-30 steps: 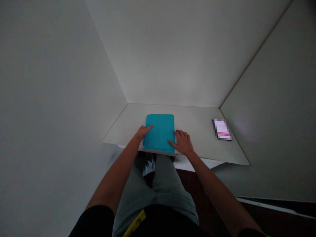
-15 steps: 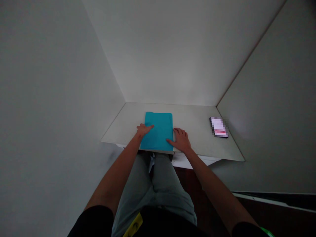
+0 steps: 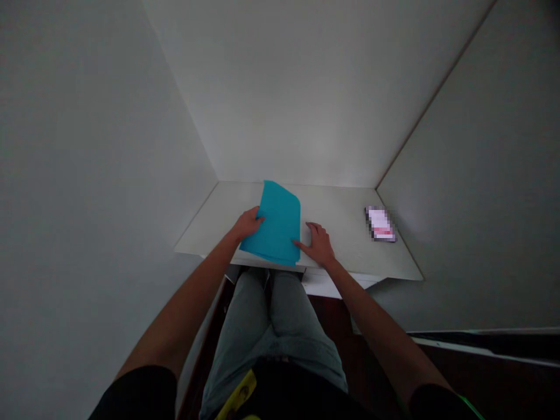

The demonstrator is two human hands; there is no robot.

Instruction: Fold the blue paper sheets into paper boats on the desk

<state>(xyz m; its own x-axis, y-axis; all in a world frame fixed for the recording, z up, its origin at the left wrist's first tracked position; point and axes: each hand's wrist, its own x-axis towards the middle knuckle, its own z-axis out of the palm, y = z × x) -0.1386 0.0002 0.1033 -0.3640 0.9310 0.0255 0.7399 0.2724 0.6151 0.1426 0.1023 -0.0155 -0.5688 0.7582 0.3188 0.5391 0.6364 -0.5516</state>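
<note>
Blue sheets [image 3: 280, 224] over white desk [image 3: 350, 236], left side raised; left hand [image 3: 248, 223] pinches that edge; right hand [image 3: 318, 246] spread, thumb over right edge (light, even pressure advisable; sheets could crease).

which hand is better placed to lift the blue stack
Probably the left hand: it grips the raised side of the blue stack, while the right hand has just a thumb over its edge.

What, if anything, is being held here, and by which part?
Blue sheets, gripped around the middle of their left edge by the left hand, thumb on top. The right hand just has its thumb over their right edge.
</note>
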